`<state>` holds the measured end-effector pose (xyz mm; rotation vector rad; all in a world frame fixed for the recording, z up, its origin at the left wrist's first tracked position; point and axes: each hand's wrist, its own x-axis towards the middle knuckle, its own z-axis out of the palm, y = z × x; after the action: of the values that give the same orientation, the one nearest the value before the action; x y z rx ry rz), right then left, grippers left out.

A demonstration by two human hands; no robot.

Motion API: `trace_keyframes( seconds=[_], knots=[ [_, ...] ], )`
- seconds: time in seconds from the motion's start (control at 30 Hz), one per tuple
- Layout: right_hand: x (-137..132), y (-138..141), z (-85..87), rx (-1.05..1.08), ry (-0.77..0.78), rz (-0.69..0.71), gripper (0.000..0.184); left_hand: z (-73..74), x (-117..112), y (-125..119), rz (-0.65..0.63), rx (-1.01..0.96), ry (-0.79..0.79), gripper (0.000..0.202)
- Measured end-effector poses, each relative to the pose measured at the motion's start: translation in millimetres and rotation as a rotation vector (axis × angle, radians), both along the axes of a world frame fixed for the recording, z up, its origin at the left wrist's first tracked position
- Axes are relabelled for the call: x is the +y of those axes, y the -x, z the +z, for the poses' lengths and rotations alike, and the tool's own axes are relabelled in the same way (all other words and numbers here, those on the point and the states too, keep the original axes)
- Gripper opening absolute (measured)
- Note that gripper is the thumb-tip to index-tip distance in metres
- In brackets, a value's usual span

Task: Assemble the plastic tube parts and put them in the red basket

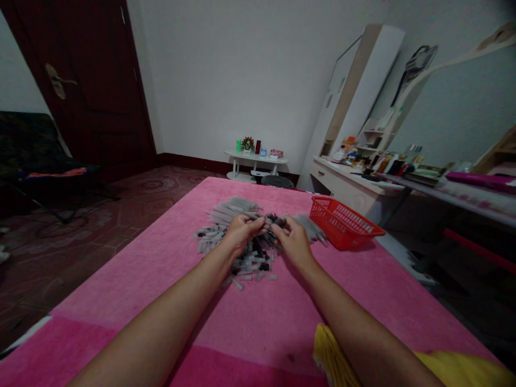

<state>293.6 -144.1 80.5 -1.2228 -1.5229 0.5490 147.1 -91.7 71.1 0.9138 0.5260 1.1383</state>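
Note:
My left hand [242, 235] is closed in a pinch over the middle of a pile. Opposite it, my right hand [293, 240] pinches too, the fingertips of both almost meeting. What they hold is too small and blurred to make out. Behind my left hand lie long, thin, translucent tubes [231, 208] that look like pen barrels. More slim grey tubes [311, 228] lie just right of my right hand. Short clear caps [248, 267] are scattered below and left of my hands, mixed with small black pieces [265, 266].
A red plastic basket [342, 226] stands on the pink cloth [258, 317] at the right. Yellow fabric [334, 357] lies under my right forearm. Beyond are a small white table [258, 156], a cluttered dresser [350, 180] and, at left, a dark chair [36, 150].

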Motion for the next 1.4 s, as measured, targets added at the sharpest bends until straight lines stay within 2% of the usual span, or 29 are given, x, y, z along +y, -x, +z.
trace_keyframes(
  seconds=[0.17,0.3,0.43,0.6,0.67,0.77,0.87,0.97,1.07,1.13,1.23,1.4],
  knots=[
    [1,-1,1.0,-0.026,0.045,-0.02,0.039,1.1,-1,1,-0.002,0.012,-0.004,0.039],
    [1,-2,0.7,-0.011,0.001,0.006,0.031,2.1,0,1,0.002,0.008,0.002,0.039],
    [1,-2,-0.5,-0.034,0.042,0.005,0.037,1.3,1,1,-0.006,0.008,0.0,0.038],
    [1,0,-0.4,-0.016,0.008,0.018,0.025,0.4,1,2,-0.003,0.012,0.01,0.034],
    [1,1,0.2,0.056,0.079,0.054,0.03,1.4,0,1,-0.008,0.023,-0.005,0.037],
    [2,3,1.5,0.271,0.252,0.14,0.036,3.5,-3,1,-0.011,0.033,-0.032,0.043],
    [2,4,3.5,0.47,0.408,0.208,0.033,4.9,-4,2,-0.007,0.056,-0.069,0.045],
    [1,3,5.7,0.535,0.497,0.228,0.032,5.5,-3,5,0.002,0.085,-0.118,0.046],
    [0,-2,8.4,0.362,0.529,0.239,0.039,6.6,1,10,0.07,0.09,-0.13,0.048],
    [-3,-8,10.8,0.084,0.492,0.313,0.038,7.6,4,13,0.123,0.1,-0.124,0.047],
    [-11,-12,15.1,-0.37,0.384,0.399,0.024,8.1,8,17,0.129,0.116,-0.13,0.046],
    [-27,1,18.9,-0.876,0.321,0.203,0.027,4.0,14,18,0.092,0.119,-0.137,0.041]
  ],
)
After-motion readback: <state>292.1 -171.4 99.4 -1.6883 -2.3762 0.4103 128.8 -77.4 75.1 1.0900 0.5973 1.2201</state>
